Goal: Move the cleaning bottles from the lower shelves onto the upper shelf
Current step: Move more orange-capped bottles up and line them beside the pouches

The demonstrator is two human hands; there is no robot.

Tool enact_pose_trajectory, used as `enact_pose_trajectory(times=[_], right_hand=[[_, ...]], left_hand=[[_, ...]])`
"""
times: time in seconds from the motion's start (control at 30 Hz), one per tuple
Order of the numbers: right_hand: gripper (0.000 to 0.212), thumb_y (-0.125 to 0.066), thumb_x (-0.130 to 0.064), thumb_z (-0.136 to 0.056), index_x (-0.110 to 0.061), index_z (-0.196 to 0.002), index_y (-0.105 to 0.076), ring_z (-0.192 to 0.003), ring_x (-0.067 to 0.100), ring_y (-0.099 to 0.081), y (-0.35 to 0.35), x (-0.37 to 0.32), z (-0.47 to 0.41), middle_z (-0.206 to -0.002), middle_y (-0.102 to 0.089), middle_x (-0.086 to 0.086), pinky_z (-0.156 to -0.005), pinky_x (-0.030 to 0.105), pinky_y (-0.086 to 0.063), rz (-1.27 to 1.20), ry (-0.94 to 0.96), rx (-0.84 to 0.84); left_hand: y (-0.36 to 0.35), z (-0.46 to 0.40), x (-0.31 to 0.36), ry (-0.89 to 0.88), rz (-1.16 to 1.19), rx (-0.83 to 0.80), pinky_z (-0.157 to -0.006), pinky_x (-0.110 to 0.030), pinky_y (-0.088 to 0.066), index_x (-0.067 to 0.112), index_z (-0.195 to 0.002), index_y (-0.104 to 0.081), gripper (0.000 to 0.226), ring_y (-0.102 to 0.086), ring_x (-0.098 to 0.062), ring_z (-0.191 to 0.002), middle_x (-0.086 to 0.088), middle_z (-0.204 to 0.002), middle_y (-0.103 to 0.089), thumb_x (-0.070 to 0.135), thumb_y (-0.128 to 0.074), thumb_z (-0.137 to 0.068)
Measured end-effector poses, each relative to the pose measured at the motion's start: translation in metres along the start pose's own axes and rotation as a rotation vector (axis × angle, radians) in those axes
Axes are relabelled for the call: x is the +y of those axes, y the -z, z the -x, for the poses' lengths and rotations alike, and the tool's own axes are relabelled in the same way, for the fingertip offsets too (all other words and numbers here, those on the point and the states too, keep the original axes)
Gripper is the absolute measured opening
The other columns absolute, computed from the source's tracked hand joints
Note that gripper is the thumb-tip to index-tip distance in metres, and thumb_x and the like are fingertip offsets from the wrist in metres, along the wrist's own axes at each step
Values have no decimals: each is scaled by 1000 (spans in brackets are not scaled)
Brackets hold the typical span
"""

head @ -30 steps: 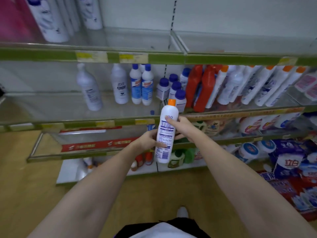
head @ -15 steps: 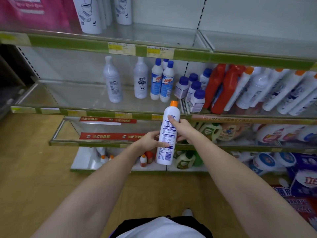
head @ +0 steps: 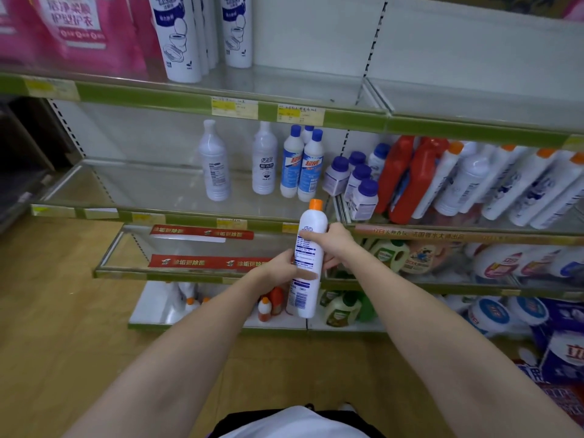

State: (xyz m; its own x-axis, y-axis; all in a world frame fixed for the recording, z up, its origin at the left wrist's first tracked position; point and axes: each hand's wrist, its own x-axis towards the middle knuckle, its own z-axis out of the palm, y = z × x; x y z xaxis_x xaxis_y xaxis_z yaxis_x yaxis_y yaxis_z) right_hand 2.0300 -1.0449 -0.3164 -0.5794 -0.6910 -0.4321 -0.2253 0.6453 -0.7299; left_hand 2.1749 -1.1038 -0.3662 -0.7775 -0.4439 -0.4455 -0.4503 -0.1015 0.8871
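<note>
I hold a white bottle with an orange cap [head: 308, 257] upright in front of the shelves, at the height of the lower shelves. My left hand [head: 282, 267] grips its lower body from the left, thumb across the label. My right hand [head: 335, 245] grips its upper body from the right. The upper shelf [head: 300, 86] above has bare glass in its middle and right parts. On the middle shelf [head: 158, 188] stand white bottles [head: 215, 162], blue-capped bottles [head: 303, 165], red jugs [head: 410, 181] and several orange-capped white bottles [head: 493, 181].
Tall white toilet-cleaner bottles [head: 177, 36] and pink bags [head: 69, 30] stand on the upper shelf's left. Lower shelves carry green detergent jugs [head: 388, 254] and small orange-capped bottles [head: 265, 308]. Purple packs [head: 562, 352] sit on the floor at right. Wooden floor [head: 47, 311] lies to the left.
The view has tilted up and swung left, showing more of the upper shelf. The bottle stays held by both hands in much the same pose.
</note>
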Motion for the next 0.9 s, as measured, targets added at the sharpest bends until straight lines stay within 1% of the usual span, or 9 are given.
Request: enact_pose_trajectory(times=[0.1,0.17,0.27,0.33,0.47,0.57,0.63,0.7,0.9], right_hand=[[60,-82,-60,-67,-14,-98,-60,-57,26,-73,-2,-11,2,-79,-73,9,-59,44,-64,207,-3,121],[60,-81,-61,-67,-14,-98,-60,-53,27,-72,0,-16,3,-77,-73,11,-60,44,-64,246,-12,130],[62,-76,-61,-75,-9,-104,-62,-59,29,-74,9,-23,3,-74,-75,16,-64,44,-64,220,-3,-4],[65,-69,-61,-84,-3,-112,-62,-67,29,-76,16,-25,3,-78,-75,19,-71,46,-64,205,13,-115],[59,-63,-60,-90,-8,-118,-57,-90,27,-73,26,-26,4,-106,-71,15,-83,43,-62,178,83,-198],[62,-72,-56,-85,-14,-124,-49,-98,17,-67,27,-24,5,-109,-64,3,-80,32,-59,53,133,-244],[69,-81,-48,-79,-15,-129,-46,-101,15,-65,26,-24,5,-115,-63,1,-79,31,-58,-54,157,-224],[68,-87,-41,-75,-20,-124,-44,-99,15,-65,22,-24,5,-113,-62,-1,-78,33,-58,-92,170,-171],[91,-87,-66,-46,-25,-120,-54,-95,20,-68,8,-21,-5,-111,-68,0,-84,45,-60,88,174,42]], left_hand=[[-12,-4,7,-60,-93,1,-95,-35,-52,27,-130,-48,72,-61,-12,-111,5,-122,-63,27,-89,-71],[-15,-11,8,-71,-158,52,-95,-42,-56,21,-125,-54,75,-64,-17,-107,0,-116,-66,29,-92,-60],[-10,-8,9,-24,-115,79,-77,-37,-59,15,-102,-60,40,-64,-23,-92,-5,-98,-65,9,-82,-70],[-4,-4,9,32,-60,92,-68,-31,-55,12,-99,-60,31,-63,-21,-84,-6,-93,-63,6,-78,-74],[2,4,8,58,108,73,-80,-41,-59,4,-116,-59,44,-65,-28,-90,-15,-104,-64,6,-71,-74],[2,9,8,48,232,-5,-87,-45,-58,3,-121,-59,52,-64,-33,-99,-20,-110,-64,2,-68,-70],[4,10,8,50,270,-56,-97,-50,-55,2,-124,-59,54,-64,-35,-101,-20,-109,-66,2,-68,-70],[6,9,6,55,288,-91,-99,-51,-53,2,-125,-60,53,-66,-34,-104,-19,-111,-69,3,-72,-73],[6,15,8,41,198,-12,-77,-32,-56,13,-122,-65,42,-69,-23,-107,-6,-115,-74,4,-76,-82]])
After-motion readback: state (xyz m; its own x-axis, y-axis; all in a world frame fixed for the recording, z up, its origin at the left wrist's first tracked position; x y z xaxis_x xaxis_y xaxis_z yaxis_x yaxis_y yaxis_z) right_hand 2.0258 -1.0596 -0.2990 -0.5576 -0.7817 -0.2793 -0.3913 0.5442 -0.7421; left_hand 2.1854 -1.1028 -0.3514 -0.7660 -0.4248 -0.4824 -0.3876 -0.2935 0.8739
